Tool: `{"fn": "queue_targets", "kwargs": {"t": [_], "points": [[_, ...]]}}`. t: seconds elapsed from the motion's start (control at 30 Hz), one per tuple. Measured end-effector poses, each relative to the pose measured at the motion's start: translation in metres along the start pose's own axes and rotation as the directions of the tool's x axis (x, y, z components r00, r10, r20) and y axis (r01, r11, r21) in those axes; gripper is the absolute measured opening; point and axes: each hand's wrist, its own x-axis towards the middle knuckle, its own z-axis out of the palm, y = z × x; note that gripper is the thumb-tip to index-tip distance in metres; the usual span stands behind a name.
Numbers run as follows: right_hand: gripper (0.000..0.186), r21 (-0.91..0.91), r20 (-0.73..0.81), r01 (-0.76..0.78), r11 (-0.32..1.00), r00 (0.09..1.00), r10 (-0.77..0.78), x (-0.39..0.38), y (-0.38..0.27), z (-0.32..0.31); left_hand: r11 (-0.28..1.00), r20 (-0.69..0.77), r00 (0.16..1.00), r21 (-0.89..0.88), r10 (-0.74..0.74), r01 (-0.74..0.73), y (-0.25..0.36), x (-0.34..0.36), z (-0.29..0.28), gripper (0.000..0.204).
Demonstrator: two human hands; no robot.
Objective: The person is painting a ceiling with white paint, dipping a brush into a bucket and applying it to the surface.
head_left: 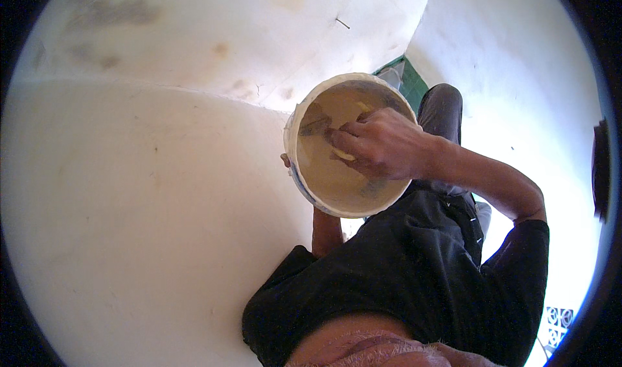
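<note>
A white plastic bucket (353,192), holding pale beige material, is in front of my torso. My right hand (379,143) reaches inside it with fingers curled round a tool with a yellow handle (343,154); its flat scraper blade (314,124) points toward the bucket's left side. My left hand (286,161) is mostly hidden by the bucket, with fingertips showing at its left side and the forearm below, supporting it.
A stained white wall (155,192) with cracks fills the left and top, with a nail (343,23) high up. A green surface (413,82) lies beyond my raised knee (440,104). At the far right are a dark object (600,169) and patterned openwork blocks (559,325).
</note>
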Motion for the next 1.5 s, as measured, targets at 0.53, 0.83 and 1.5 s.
{"fn": "queue_targets", "kwargs": {"t": [0.53,0.83,1.5], "points": [[0.025,0.836,0.06,-0.372,0.402,0.792,0.607,-0.005,-0.061,-0.057,0.994,-0.002,0.995,-0.021,0.103,-0.103,0.002,-0.009,-0.033,0.089],[0.035,0.593,-0.039,-0.331,0.734,0.898,0.437,-0.028,-0.053,-0.074,0.991,-0.052,0.991,0.047,0.125,-0.122,0.0,-0.009,0.002,0.091],[0.026,-0.043,-0.264,-0.261,0.964,0.934,0.241,-0.041,-0.048,-0.113,0.998,0.026,0.998,0.027,0.062,-0.062,0.008,-0.015,0.019,0.088]]}}
